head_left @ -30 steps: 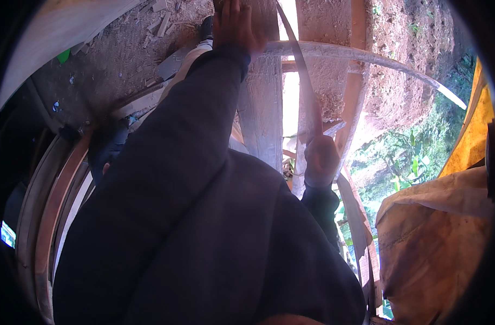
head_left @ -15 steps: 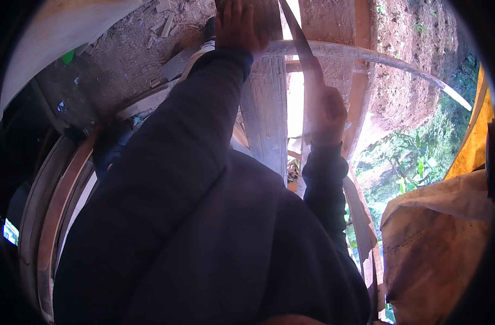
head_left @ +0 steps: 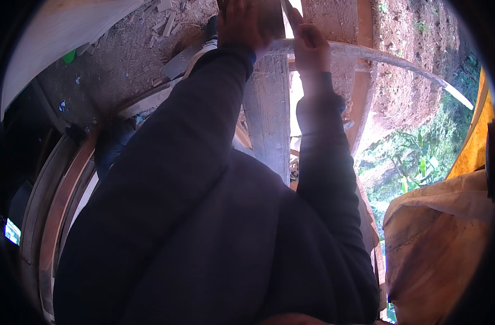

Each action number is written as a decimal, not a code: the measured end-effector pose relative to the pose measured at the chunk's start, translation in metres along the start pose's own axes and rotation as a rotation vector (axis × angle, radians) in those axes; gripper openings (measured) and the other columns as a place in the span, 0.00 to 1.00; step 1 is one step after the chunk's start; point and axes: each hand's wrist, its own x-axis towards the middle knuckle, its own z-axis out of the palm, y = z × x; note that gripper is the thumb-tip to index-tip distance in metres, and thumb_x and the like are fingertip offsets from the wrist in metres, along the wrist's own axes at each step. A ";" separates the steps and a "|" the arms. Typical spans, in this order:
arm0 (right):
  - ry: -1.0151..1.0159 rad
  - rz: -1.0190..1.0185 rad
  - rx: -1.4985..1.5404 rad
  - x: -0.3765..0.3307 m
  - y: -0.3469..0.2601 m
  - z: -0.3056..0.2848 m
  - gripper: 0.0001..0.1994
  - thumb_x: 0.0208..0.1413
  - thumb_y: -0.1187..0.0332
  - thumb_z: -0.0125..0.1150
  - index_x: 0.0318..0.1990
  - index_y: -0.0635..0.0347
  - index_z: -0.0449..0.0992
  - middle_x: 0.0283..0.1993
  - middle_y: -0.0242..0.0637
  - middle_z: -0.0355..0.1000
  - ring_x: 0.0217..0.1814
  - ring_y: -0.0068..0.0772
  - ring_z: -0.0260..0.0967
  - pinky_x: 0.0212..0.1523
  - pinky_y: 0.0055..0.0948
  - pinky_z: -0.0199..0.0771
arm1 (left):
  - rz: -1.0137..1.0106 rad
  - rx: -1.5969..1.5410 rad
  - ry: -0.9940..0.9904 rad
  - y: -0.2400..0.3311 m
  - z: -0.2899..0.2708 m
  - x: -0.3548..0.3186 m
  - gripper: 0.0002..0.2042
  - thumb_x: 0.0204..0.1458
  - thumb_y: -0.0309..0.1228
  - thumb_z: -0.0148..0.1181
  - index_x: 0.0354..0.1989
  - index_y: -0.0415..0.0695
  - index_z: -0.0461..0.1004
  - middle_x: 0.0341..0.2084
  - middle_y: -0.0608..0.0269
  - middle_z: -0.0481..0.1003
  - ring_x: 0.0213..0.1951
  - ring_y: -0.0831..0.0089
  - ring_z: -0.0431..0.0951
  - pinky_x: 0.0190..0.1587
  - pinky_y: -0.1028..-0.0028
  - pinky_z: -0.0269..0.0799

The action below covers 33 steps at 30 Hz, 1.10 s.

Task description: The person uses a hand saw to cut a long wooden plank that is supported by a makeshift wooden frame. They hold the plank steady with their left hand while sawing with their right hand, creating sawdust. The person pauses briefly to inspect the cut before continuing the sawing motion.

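At the top of the view my left hand (head_left: pixel 239 30) lies flat on a dark brown board (head_left: pixel 270 20), its fingers stretched forward. To its right, my right hand (head_left: pixel 312 51) is wrapped round the handle of a handsaw (head_left: pixel 295 16). The saw points away from me along the board's right side, and the picture's upper edge cuts off most of its blade. I cannot tell whether the teeth touch the wood. Under the board a grey plank (head_left: pixel 266 114) runs toward my body.
A long thin wooden strip (head_left: pixel 388 55) crosses to the right beyond my right wrist. Wood shavings and offcuts (head_left: pixel 163 24) litter the ground at upper left. Curved-looking timbers (head_left: pixel 58 200) stand at left. A stained tan sheet (head_left: pixel 437 244) hangs at lower right, near green plants (head_left: pixel 420 162).
My right hand has moved forward, away from me, with the saw, and its forearm has stretched out. My left hand has stayed on the board.
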 end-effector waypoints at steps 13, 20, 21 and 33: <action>-0.008 -0.036 -0.221 -0.124 0.010 -0.057 0.07 0.62 0.79 0.54 0.43 0.60 0.77 0.35 0.32 0.73 0.34 0.20 0.69 0.36 0.23 0.67 | -0.010 0.001 0.073 -0.011 -0.011 0.006 0.39 0.43 0.41 0.63 0.67 0.35 0.67 0.73 0.36 0.60 0.77 0.41 0.54 0.75 0.38 0.49; 0.026 0.078 0.064 -0.018 0.002 -0.019 0.07 0.65 0.71 0.61 0.45 0.62 0.81 0.38 0.36 0.81 0.41 0.26 0.77 0.45 0.29 0.76 | -0.002 -0.010 -0.026 0.004 -0.005 -0.003 0.40 0.46 0.43 0.66 0.69 0.36 0.66 0.74 0.40 0.58 0.78 0.44 0.51 0.76 0.41 0.48; -0.011 0.111 0.041 -0.046 -0.006 -0.029 0.07 0.67 0.71 0.60 0.46 0.61 0.81 0.38 0.35 0.79 0.41 0.24 0.76 0.43 0.28 0.75 | -0.034 0.030 -0.010 -0.006 -0.007 -0.003 0.40 0.46 0.43 0.66 0.69 0.36 0.66 0.74 0.40 0.58 0.78 0.43 0.51 0.76 0.41 0.48; -0.016 -0.005 0.042 -0.075 -0.014 -0.018 0.05 0.69 0.71 0.59 0.46 0.60 0.80 0.37 0.31 0.76 0.38 0.17 0.69 0.40 0.23 0.69 | 0.007 0.043 0.056 -0.011 -0.005 0.011 0.41 0.45 0.44 0.65 0.68 0.35 0.66 0.74 0.38 0.58 0.78 0.42 0.52 0.77 0.42 0.49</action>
